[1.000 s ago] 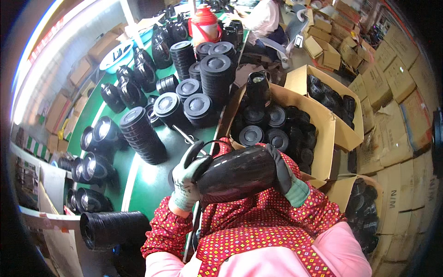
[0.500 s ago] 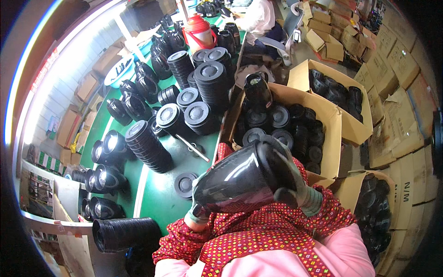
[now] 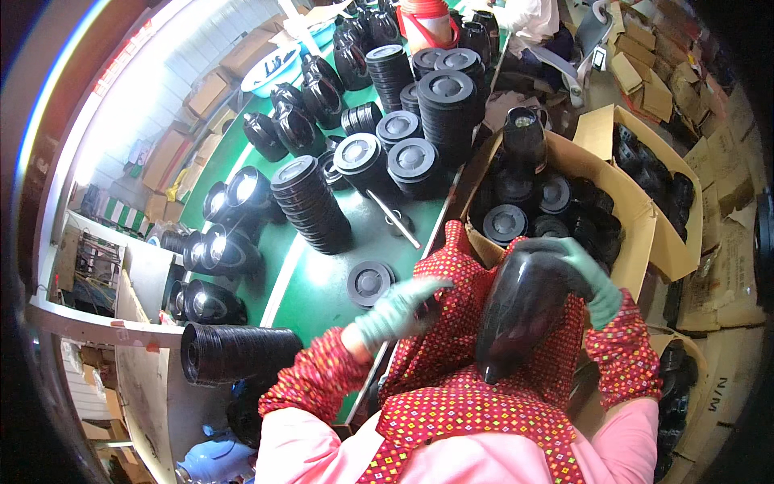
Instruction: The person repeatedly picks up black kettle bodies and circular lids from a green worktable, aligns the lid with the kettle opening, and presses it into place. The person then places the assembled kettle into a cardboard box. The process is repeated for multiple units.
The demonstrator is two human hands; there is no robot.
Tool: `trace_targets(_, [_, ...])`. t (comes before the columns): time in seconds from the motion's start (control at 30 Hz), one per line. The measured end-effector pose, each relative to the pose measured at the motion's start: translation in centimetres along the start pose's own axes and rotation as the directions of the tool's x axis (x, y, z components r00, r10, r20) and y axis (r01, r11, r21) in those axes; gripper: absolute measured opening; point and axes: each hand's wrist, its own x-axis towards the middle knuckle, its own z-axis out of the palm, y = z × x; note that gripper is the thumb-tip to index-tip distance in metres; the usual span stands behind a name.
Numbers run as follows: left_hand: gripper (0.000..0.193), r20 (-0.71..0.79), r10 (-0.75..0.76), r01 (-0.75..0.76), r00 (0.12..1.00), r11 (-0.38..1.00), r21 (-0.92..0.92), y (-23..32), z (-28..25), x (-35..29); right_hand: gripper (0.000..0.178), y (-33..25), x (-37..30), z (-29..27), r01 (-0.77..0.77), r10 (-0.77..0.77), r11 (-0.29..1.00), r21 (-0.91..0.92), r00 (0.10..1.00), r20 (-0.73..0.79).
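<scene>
A glossy black tapered shell (image 3: 524, 315), like a jug body, hangs in front of my apron with its narrow end pointing down. My right hand (image 3: 582, 273), in a pale green glove, grips it round the wide upper end. To the left of the shell, my gloved left hand (image 3: 401, 310) is apart from it, somewhat blurred, its fingers stretched out and nothing plainly in them. Nearest to that hand, a round black lid (image 3: 369, 284) lies flat on the green table (image 3: 314, 298). A thin metal rod (image 3: 393, 219) rests beyond the lid.
Stacks of black lids (image 3: 310, 206) stand on the table, with black shells (image 3: 230, 256) along its left side. A lying stack of black rings (image 3: 238, 353) is at the near left. Cardboard boxes (image 3: 637, 218) of black parts stand at right. A red-and-white jug (image 3: 427, 24) stands far back.
My left hand has let go of the shell and moved left. In my right hand the shell has turned from sideways to narrow end down. The view has shifted.
</scene>
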Motion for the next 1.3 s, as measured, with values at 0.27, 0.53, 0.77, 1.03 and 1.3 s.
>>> trace_targets(0.27, [0.076, -0.15, 0.223, -0.001, 0.963, 0.562, 0.827, -16.6, -9.9, 8.2, 0.03, 2.0, 3.2, 4.7, 0.106, -0.074, 0.928, -0.358, 0.992, 0.101])
trace_targets(0.53, [0.055, -0.08, 0.085, 0.01, 0.993, 0.616, 0.787, -12.8, -9.9, 7.6, 0.041, 2.2, 2.5, 2.6, -0.126, 0.15, 0.964, 0.233, 0.985, -0.088])
trace_targets(0.77, [0.061, -0.161, 0.152, -0.037, 0.975, 0.829, 0.558, 4.9, -9.9, 9.7, 0.046, -4.2, 8.7, 2.6, 0.317, -0.655, 0.414, -0.853, 0.755, -0.037])
trace_targets(1.03, [0.07, 0.224, 0.36, -0.364, 0.906, 0.931, -0.024, 8.6, -12.1, 14.4, 0.026, 3.7, 9.2, -1.8, 0.475, -0.583, 0.756, -0.451, 0.801, -0.134])
trace_targets(1.3, [0.032, 0.108, 0.509, -0.503, 0.854, 0.861, -0.079, 13.3, -0.8, 17.5, 0.026, 9.2, 10.3, -1.5, 0.67, -0.667, 0.74, -0.058, 0.743, 0.062])
